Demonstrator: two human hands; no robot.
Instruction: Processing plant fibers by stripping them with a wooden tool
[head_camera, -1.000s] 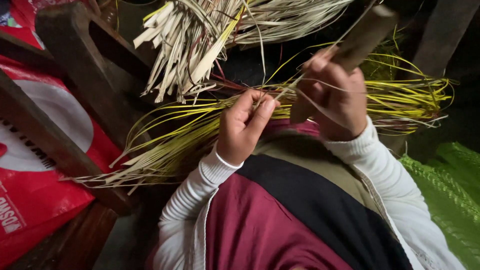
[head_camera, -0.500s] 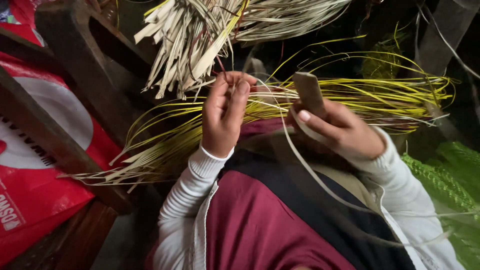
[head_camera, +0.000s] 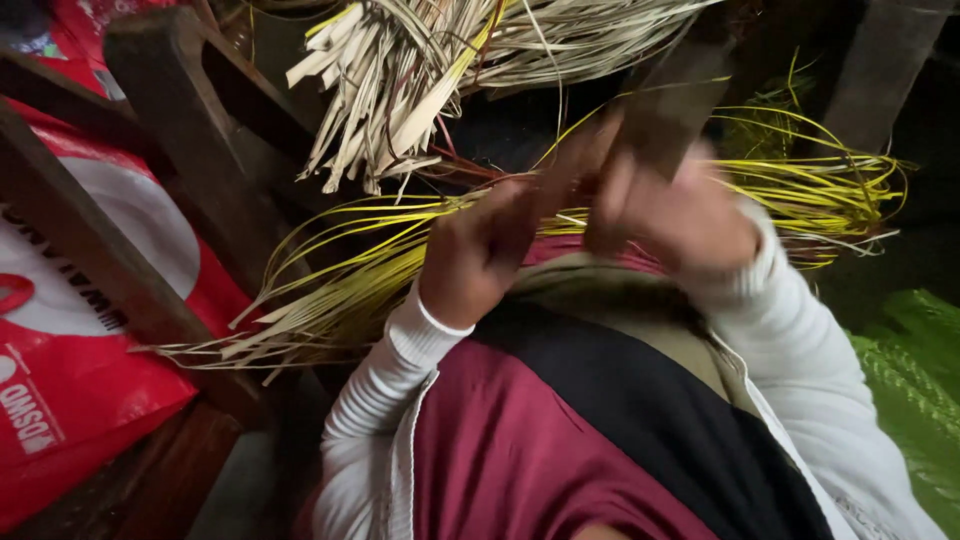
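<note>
Both hands now meet over the lap, where half a second ago they were apart: the left hand (head_camera: 480, 255) has come in from the strip bundle, suggesting another strip is being worked. The right hand (head_camera: 685, 215), motion-blurred, grips a dark flat blade (head_camera: 665, 100). Whether the left pinches a strip is unclear. Yellow-green leaf strips (head_camera: 350, 270) lie across the lap beneath both hands.

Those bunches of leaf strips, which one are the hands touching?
The yellow-green bunch lying across the lap; both hands, left and right, work at it. The pale dry bunch hangs above, untouched.
</note>
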